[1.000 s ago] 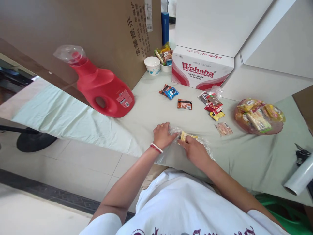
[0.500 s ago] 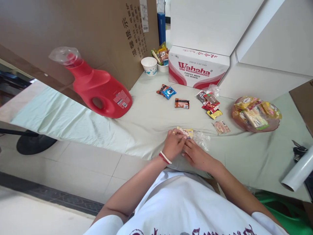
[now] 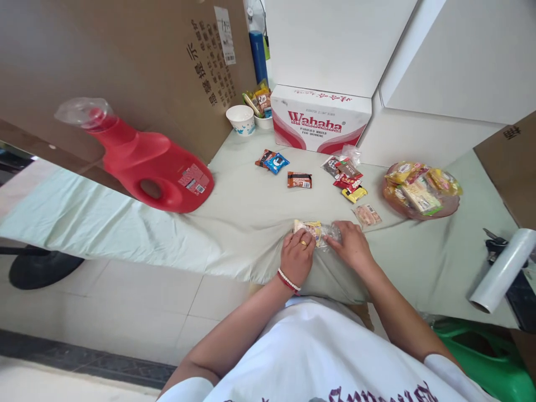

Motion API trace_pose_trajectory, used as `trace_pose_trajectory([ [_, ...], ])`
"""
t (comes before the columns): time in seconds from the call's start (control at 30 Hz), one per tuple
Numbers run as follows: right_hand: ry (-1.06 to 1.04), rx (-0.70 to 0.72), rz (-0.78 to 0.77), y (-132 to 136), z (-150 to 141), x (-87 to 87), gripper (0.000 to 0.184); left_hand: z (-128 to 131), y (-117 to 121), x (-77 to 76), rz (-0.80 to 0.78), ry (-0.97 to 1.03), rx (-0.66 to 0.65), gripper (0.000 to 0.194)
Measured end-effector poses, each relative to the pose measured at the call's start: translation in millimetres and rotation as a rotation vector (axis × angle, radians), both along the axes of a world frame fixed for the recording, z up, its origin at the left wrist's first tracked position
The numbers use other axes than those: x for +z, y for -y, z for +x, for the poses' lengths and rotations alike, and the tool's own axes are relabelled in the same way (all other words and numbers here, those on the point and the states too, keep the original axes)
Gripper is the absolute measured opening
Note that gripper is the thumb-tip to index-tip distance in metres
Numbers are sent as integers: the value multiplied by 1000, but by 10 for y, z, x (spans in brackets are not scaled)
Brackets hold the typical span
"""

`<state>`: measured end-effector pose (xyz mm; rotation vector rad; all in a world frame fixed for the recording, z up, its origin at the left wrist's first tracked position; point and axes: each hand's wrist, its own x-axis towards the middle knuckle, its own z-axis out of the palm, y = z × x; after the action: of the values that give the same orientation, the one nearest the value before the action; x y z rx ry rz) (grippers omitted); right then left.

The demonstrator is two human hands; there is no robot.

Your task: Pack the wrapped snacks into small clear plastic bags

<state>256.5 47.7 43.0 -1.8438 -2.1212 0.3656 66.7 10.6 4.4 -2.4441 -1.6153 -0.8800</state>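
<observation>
A small snack packet in clear plastic wrap lies near the front edge of the table, covered by a pale green cloth. My left hand, wearing a ring and a bead bracelet, presses its curled fingers on the packet's left end. My right hand grips the crumpled clear wrap at the packet's right end. Both hands rest on the cloth.
Several loose snack packets lie mid-table, and a wrapped plate of snacks sits at the right. A red detergent jug lies at the left, a Wahaha carton and bowls at the back. A cling film roll is far right.
The spread-out clear wrap has been gathered tightly round the packet. My hands moved close together, then parted to the packet's two ends. The camera view shifted right.
</observation>
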Motion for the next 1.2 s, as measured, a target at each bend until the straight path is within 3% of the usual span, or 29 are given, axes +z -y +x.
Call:
trace_pose_trajectory([
  [0.1, 20, 13, -96, 68, -41, 78, 15, 9, -7, -36, -15, 25, -32, 26],
  [0.2, -124, 70, 5, 77, -182, 188, 19, 22, -20, -27, -31, 105, -79, 26],
  [0.33, -415, 269, -16, -113, -431, 128, 24, -37, -66, 21, -145, 465, -162, 30],
  [0.43, -675, 154, -144, -246, -519, -26, 18, -128, -137, 29, -252, 770, -22, 26],
  [0.5, -848, 46, -260, -268, -522, -99, 19, -167, -195, 9, -298, 864, 110, 19],
  [0.6, -1014, -20, -400, -237, -493, -132, 25, -170, -270, -32, -351, 826, 213, 14],
  [0.73, -1106, -52, -425, -213, -449, -134, 27, -150, -337, -31, -368, 638, 354, 46],
  [0.8, -1132, -57, -429, -215, -432, -140, 26, -148, -361, 3, -431, 547, 395, 49],
  [0.9, -1126, -28, -409, -190, -425, -131, 25, -118, -361, 80, -517, 450, 315, 26],
  [0.97, -1104, -11, -375, -130, -430, -106, 22, -59, -319, 131, -475, 467, 235, 14],
  [1.1, -1072, -82, -307, 85, -414, -41, 26, 130, -170, 160, -238, 512, 77, 7],
  [1.2, -1113, -156, -296, 265, -332, -13, 34, 262, -77, 100, -40, 461, -67, 20],
])
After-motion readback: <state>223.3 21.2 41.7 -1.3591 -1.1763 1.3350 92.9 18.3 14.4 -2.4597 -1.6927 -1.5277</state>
